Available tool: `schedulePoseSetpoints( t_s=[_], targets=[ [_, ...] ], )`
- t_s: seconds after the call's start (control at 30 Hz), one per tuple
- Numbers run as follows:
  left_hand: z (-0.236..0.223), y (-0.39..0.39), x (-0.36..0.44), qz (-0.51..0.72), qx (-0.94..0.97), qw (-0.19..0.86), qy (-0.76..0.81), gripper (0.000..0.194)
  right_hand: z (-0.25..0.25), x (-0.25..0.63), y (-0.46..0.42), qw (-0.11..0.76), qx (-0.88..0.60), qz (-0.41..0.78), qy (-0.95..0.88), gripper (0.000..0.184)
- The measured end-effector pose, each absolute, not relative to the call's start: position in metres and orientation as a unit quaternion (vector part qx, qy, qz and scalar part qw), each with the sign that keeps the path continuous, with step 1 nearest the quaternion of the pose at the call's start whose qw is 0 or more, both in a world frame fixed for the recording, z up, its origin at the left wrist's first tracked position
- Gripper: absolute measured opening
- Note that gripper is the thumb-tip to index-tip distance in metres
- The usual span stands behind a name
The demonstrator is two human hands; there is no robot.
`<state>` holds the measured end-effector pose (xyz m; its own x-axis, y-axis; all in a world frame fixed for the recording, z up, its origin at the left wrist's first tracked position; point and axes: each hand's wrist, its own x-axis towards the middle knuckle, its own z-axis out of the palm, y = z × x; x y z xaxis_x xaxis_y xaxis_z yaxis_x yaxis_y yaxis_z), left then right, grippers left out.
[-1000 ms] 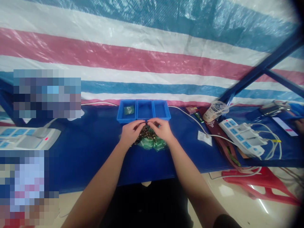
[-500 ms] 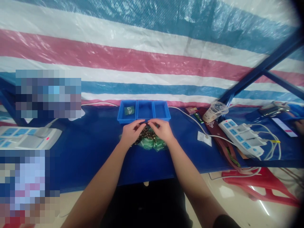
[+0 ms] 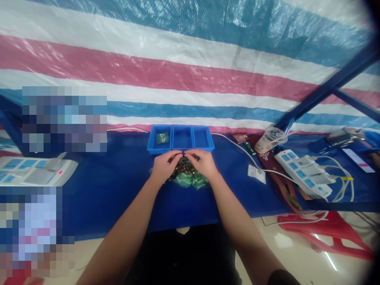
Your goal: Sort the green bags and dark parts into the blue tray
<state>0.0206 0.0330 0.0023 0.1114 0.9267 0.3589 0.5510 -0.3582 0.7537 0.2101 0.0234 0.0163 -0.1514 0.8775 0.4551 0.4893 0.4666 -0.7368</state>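
Note:
My left hand and my right hand meet almost fingertip to fingertip just in front of a blue three-part bin. Thumb and fingers of each are pinched together; whatever lies between them is too small to make out. Below them on the table is a pile of small brass-coloured metal parts, mixed with green plastic packets. In the bin's left compartment rests one small green packet. My wrists partly cover the sides of the pile.
Right of the bin stand a plastic cup, a small white packet, a brown strap and a white power strip with cables. Another power strip lies left. A red stool is below the table's right side.
My fingertips have come slightly closer together over the pile. The view has shifted a little; the bin and pile stay in place.

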Motion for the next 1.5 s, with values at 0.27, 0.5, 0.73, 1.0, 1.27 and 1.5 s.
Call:
schedulePoseSetpoints(
  t_s=[0.27, 0.5, 0.73, 1.0, 1.27, 1.5],
  targets=[
    [0.0057, 0.0307, 0.0202, 0.418, 0.716, 0.224, 0.512, 0.033, 0.0170, 0.2112, 0.0235, 0.448, -0.482, 0.222, -0.720, 0.022],
    [0.0050, 0.0319, 0.0206, 0.427, 0.718, 0.217, 0.505, 0.030, 0.0167, 0.2114, 0.0250, 0.446, -0.479, 0.225, -0.722, 0.021],
    [0.0045, 0.0324, 0.0191, 0.422, 0.712, 0.225, 0.514, 0.031, 0.0160, 0.2105, 0.0254, 0.463, -0.461, 0.236, -0.720, 0.022],
    [0.0036, 0.0312, 0.0184, 0.413, 0.711, 0.256, 0.509, 0.033, 0.0135, 0.2092, 0.0252, 0.466, -0.466, 0.259, -0.706, 0.023],
    [0.0038, 0.0316, 0.0199, 0.420, 0.711, 0.245, 0.509, 0.030, 0.0116, 0.2109, 0.0274, 0.462, -0.469, 0.260, -0.707, 0.024],
    [0.0055, 0.0303, 0.0211, 0.418, 0.711, 0.250, 0.507, 0.032, 0.0165, 0.2094, 0.0242, 0.449, -0.479, 0.259, -0.708, 0.023]
  ],
)
